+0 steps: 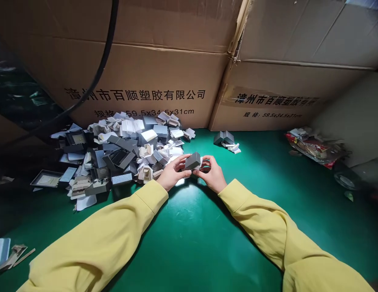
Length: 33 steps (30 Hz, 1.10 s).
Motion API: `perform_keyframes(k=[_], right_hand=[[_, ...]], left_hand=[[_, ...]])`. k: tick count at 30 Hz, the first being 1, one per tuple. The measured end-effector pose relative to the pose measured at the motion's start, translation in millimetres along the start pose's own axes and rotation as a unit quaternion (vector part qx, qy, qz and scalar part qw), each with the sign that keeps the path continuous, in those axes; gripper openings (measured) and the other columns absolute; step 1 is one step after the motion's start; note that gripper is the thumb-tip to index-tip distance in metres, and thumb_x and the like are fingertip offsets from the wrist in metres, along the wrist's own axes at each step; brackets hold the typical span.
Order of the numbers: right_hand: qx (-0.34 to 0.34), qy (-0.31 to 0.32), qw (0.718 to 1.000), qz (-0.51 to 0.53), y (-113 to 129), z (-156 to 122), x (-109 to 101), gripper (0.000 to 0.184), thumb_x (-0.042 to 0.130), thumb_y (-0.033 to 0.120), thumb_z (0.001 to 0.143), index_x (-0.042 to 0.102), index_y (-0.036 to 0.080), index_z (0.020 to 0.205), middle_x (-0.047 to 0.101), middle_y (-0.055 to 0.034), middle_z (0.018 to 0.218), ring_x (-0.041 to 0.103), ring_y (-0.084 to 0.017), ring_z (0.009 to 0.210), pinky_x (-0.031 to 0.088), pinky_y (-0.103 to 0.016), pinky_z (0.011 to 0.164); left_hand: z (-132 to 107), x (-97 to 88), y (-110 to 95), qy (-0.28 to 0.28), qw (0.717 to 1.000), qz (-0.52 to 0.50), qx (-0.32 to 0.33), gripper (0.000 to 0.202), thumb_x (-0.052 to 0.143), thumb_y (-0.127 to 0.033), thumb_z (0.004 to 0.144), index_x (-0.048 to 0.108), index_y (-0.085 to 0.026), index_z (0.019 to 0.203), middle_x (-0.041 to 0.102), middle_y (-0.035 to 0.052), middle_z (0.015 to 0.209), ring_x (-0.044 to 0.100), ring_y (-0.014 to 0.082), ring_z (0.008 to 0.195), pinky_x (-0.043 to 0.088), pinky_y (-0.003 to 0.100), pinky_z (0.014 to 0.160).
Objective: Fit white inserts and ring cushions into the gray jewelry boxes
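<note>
Between my two hands, above the green table, is a small dark grey box (193, 161). My left hand (173, 172) grips its left side, with the thumb at the lower front edge. On the other side, the fingers of my right hand (212, 173) are closed at the box's right edge, where a bit of white material shows. Whether that white bit is part of the box I cannot tell. Just left of my left hand lies a heap of small grey boxes and white and brown card pieces (122, 150).
Two large cardboard cartons (164, 73) with printed characters stand behind the green table (189, 243). Two small grey boxes (224, 138) lie beyond my hands. A crumpled red package (316, 148) is at right. A black cable (105, 56) hangs at upper left; scraps (16, 255) lie at lower left.
</note>
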State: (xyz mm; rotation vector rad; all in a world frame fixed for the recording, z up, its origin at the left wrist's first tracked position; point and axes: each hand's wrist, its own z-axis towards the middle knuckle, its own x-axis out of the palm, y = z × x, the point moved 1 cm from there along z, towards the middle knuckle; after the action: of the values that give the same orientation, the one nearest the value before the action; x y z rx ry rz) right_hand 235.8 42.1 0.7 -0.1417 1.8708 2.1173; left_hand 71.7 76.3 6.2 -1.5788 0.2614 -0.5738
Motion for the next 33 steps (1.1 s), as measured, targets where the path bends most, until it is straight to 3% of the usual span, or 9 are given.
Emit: perform_keyframes(k=[3, 7, 13, 17, 20, 28, 31, 33], right_hand=[[0.0, 0.032, 0.999, -0.016, -1, 2, -3, 0.05, 0.072, 0.033, 0.06, 0.045, 0.022, 0.101, 0.065, -0.0002, 0.088, 0.06, -0.013, 0.072, 0.049, -0.03, 0.07], [-0.051, 0.081, 0.991, -0.094, -2, 7, -9, 0.038, 0.071, 0.036, 0.062, 0.057, 0.021, 0.094, 0.063, -0.0024, 0.092, 0.059, -0.015, 0.083, 0.048, -0.031, 0.076], [-0.074, 0.053, 0.983, -0.162, -4, 7, -9, 0.033, 0.069, 0.037, 0.066, 0.064, 0.023, 0.095, 0.062, -0.003, 0.088, 0.056, -0.014, 0.075, 0.049, -0.031, 0.072], [-0.121, 0.032, 0.973, -0.194, -4, 3, -6, 0.03, 0.068, 0.04, 0.069, 0.066, 0.022, 0.094, 0.066, -0.0043, 0.089, 0.056, -0.017, 0.079, 0.048, -0.031, 0.072], [-0.186, 0.032, 0.945, -0.266, -2, -2, -4, 0.03, 0.059, 0.043, 0.078, 0.065, 0.021, 0.097, 0.067, -0.0046, 0.098, 0.054, -0.019, 0.086, 0.045, -0.031, 0.076], [-0.273, 0.081, 0.816, -0.502, 11, -12, -1, 0.043, 0.037, 0.044, 0.091, 0.057, 0.015, 0.115, 0.062, -0.0106, 0.11, 0.05, -0.023, 0.094, 0.037, -0.034, 0.075], [-0.272, 0.09, 0.802, -0.524, 13, -13, 0, 0.048, 0.037, 0.046, 0.09, 0.054, 0.011, 0.117, 0.061, -0.0137, 0.111, 0.05, -0.024, 0.095, 0.037, -0.035, 0.075], [-0.266, 0.091, 0.81, -0.514, 12, -14, 1, 0.047, 0.037, 0.045, 0.09, 0.054, 0.012, 0.117, 0.06, -0.014, 0.11, 0.05, -0.024, 0.095, 0.039, -0.035, 0.076]], left_hand=[[-2, 0.7, -1, -0.013, 0.999, -0.041, -0.026, 0.068, 0.075, -0.025, 0.061, 0.049, -0.021, 0.124, 0.055, 0.0116, 0.118, 0.051, 0.026, 0.11, 0.046, 0.036, 0.083], [-2, 0.5, -3, -0.039, 0.995, -0.079, -0.048, 0.07, 0.075, -0.025, 0.061, 0.047, -0.021, 0.126, 0.052, 0.0124, 0.121, 0.053, 0.025, 0.105, 0.048, 0.032, 0.075], [-2, 1.8, -4, -0.045, 0.992, -0.111, -0.045, 0.064, 0.075, -0.026, 0.062, 0.051, -0.019, 0.121, 0.057, 0.011, 0.111, 0.056, 0.0215, 0.096, 0.049, 0.03, 0.071], [-2, 2.8, -4, -0.058, 0.99, -0.124, -0.043, 0.06, 0.076, -0.024, 0.062, 0.053, -0.018, 0.118, 0.06, 0.0101, 0.107, 0.058, 0.02, 0.093, 0.05, 0.031, 0.073], [-2, 3.4, -5, -0.068, 0.988, -0.13, -0.044, 0.058, 0.076, -0.022, 0.062, 0.054, -0.019, 0.115, 0.061, 0.0091, 0.103, 0.059, 0.0201, 0.092, 0.05, 0.031, 0.073], [-1, 2.6, -5, -0.077, 0.988, -0.129, -0.044, 0.057, 0.076, -0.023, 0.063, 0.054, -0.018, 0.115, 0.062, 0.007, 0.095, 0.058, 0.0165, 0.085, 0.05, 0.028, 0.069], [-1, 2.1, -4, -0.08, 0.988, -0.123, -0.048, 0.058, 0.076, -0.024, 0.062, 0.053, -0.018, 0.115, 0.062, 0.0066, 0.094, 0.058, 0.0158, 0.085, 0.049, 0.027, 0.069], [-1, 1.8, -3, -0.08, 0.988, -0.119, -0.051, 0.06, 0.076, -0.026, 0.062, 0.053, -0.019, 0.116, 0.062, 0.0058, 0.091, 0.058, 0.0157, 0.083, 0.049, 0.027, 0.069]])
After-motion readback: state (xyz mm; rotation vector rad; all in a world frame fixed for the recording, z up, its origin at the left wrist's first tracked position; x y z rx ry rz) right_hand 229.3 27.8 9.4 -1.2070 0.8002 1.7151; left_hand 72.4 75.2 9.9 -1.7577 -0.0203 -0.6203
